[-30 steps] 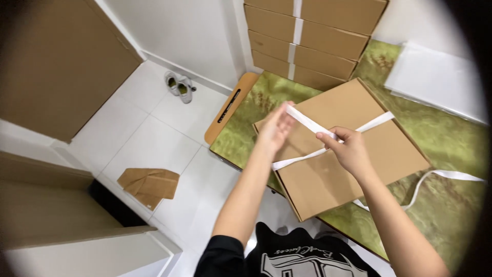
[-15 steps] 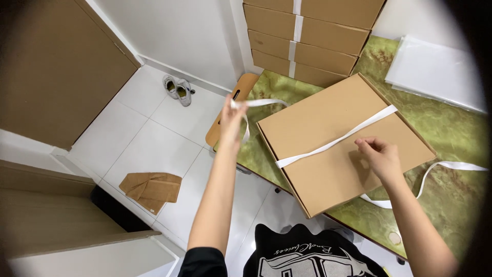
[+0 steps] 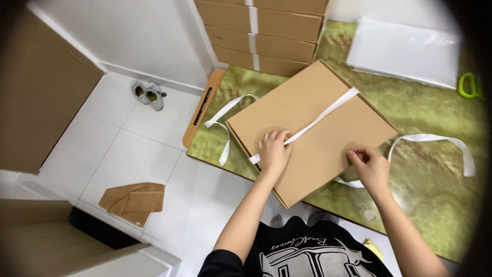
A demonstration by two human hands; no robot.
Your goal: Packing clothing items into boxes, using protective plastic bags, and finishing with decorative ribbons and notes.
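Right now your flat cardboard box (image 3: 312,131) lies at a slant on the green patterned table (image 3: 435,195), its near corner jutting past the table's front edge towards you. Beyond the box's far corner stands a stack of cardboard boxes (image 3: 266,31); a sheet of clear plastic (image 3: 405,51) lies well off to the right, leaving open tabletop to the right of the box. A white ribbon (image 3: 320,117) crosses the lid, one loose end trailing off the left side, the other looping over the table at right. Your left hand (image 3: 274,151) lies palm down on the lid, fingers spread, pressing the ribbon near the box's left edge. Your right hand (image 3: 370,166) sits at the box's right edge, fingers curled in a pinch on the ribbon there. Both forearms reach forward from your body.
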